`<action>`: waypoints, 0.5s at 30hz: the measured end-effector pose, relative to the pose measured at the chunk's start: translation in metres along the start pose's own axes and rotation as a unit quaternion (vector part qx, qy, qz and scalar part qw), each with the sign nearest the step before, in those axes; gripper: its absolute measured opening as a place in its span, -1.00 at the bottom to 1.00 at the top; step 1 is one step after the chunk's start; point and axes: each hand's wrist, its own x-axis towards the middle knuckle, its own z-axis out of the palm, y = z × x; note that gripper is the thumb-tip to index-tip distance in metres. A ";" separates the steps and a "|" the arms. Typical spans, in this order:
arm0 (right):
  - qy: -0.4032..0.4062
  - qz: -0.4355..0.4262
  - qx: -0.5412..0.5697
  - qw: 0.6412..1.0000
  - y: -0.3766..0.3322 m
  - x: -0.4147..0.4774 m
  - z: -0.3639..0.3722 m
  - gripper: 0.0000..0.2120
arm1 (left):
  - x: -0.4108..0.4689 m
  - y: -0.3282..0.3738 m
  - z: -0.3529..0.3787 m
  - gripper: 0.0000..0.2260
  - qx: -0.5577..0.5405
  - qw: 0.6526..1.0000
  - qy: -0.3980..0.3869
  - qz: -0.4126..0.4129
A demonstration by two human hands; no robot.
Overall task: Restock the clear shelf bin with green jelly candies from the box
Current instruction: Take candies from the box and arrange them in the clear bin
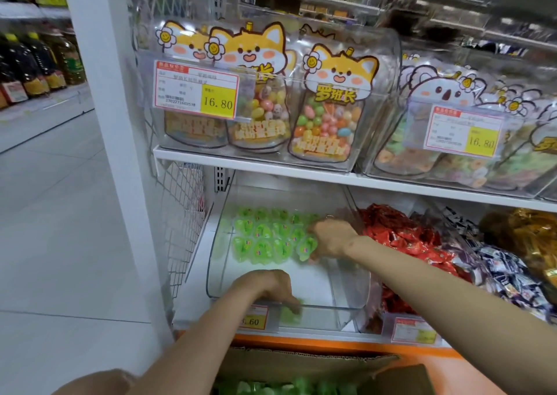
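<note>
The bin (346, 306) sits tilted on the lower shelf (193, 277), its open mouth towards the person so both arms can reach in from the front. Jellies (262, 239) lie in neat rows at its back, flat side up, filling from the rear, while the white floor nearer the front is bare. So the job looks well short of done. The right hand (330, 238) is deep inside at the right end of the rows, thumb and fingers pinching one jelly, apparently to set it in line with the rest. The left hand (265, 286) waits at the front rim, fingers curled down round a blurred green clump, probably the next jellies kept close for feeding across. The box (301, 361) stands open just below the shelf, more green showing inside, within easy reach. Red sweets (401, 238) fill the neighbouring bin.
</note>
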 end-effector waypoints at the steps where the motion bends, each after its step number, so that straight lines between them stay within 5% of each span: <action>1: 0.001 0.003 0.013 1.000 -0.004 0.003 0.004 -0.47 | -0.002 -0.001 -0.002 -0.78 0.000 1.000 0.006 -0.001; 12: 0.043 0.017 -0.015 0.999 -0.018 0.002 0.032 -0.50 | -0.030 -0.022 -0.014 -0.72 -0.162 0.970 0.165 0.076; 15: 0.042 0.022 -0.031 0.998 -0.020 0.001 0.032 -0.37 | -0.037 -0.024 -0.016 -0.67 -0.205 0.951 0.200 0.118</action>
